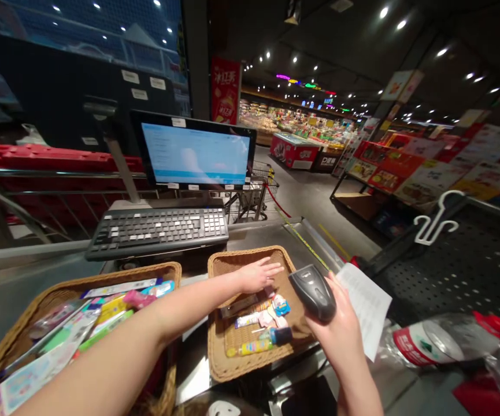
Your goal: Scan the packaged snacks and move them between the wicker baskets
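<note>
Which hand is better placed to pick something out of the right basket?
Probably the left hand: it is open and empty over the basket, just above the small items. The right hand already holds a scanner and a paper.

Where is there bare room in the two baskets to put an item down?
The right basket has bare wicker along its far rim, under the left hand, and near its front-left corner. Its middle and right side hold small items. The left basket is crowded with packets throughout. The right hand holds a scanner.
</note>
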The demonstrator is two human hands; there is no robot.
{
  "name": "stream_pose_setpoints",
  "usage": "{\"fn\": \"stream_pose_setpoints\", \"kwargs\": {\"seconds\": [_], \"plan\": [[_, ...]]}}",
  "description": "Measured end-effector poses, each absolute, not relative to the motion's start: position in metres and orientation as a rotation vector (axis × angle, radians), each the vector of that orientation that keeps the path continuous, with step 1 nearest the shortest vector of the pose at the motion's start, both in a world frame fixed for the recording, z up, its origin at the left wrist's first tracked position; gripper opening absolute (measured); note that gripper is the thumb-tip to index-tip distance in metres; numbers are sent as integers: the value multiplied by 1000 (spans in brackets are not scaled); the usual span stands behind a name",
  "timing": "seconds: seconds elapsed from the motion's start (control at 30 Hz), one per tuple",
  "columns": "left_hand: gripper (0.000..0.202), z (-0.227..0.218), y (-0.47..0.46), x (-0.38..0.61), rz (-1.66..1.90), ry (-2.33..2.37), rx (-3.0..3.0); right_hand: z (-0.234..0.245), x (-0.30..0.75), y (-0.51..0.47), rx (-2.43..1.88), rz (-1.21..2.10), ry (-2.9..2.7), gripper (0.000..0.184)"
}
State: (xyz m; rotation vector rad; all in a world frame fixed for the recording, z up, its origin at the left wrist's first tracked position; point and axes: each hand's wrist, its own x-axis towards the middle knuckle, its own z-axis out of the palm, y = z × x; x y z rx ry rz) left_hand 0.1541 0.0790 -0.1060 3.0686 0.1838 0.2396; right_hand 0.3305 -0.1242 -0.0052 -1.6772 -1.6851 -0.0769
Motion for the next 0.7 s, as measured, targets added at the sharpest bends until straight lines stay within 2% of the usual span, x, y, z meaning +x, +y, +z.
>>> {"fn": "stream_pose_setpoints", "kwargs": {"seconds": [0.33,0.7], "plan": [[40,-183,115,196,227,104,3085,-19,349,-112,-1740,-22,-1641,52],[30,-217,116,183,154,413,3074,-19,357,-113,-1780,13,-1554,49]]}}
